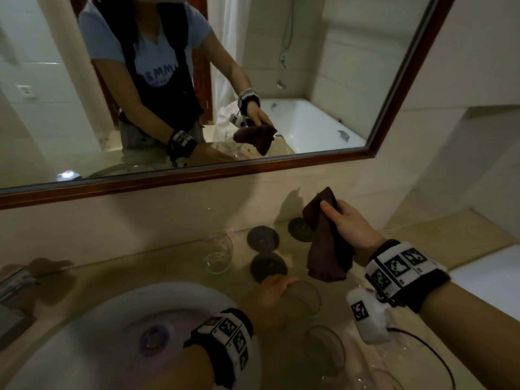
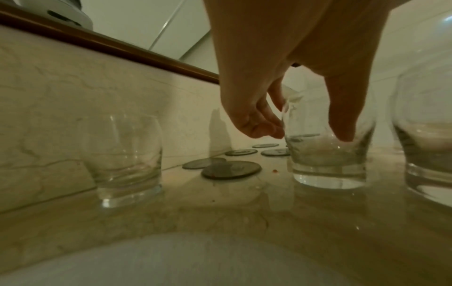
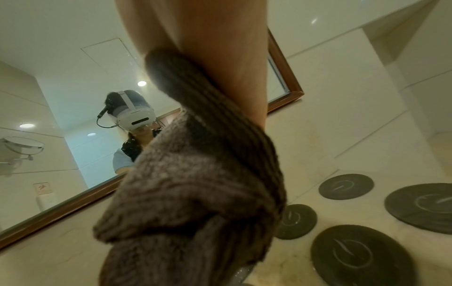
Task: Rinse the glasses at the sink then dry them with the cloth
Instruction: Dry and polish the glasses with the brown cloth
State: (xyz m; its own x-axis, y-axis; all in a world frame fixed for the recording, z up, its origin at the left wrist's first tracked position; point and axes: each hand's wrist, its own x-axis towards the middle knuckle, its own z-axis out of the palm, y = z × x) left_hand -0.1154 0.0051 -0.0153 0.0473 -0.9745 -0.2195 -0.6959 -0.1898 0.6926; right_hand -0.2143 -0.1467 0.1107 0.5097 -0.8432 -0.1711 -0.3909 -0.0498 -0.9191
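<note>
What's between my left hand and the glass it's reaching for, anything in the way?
Nothing visible. The left hand is already at the glass, fingers on one side of its rim and thumb on the other. The other glass stands apart, and the coasters lie behind. The right hand holds the cloth clear above.

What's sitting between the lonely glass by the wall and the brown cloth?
Round dark coasters lie on the counter between the clear glass and the brown cloth held by the right hand, seen in the head view.
</note>
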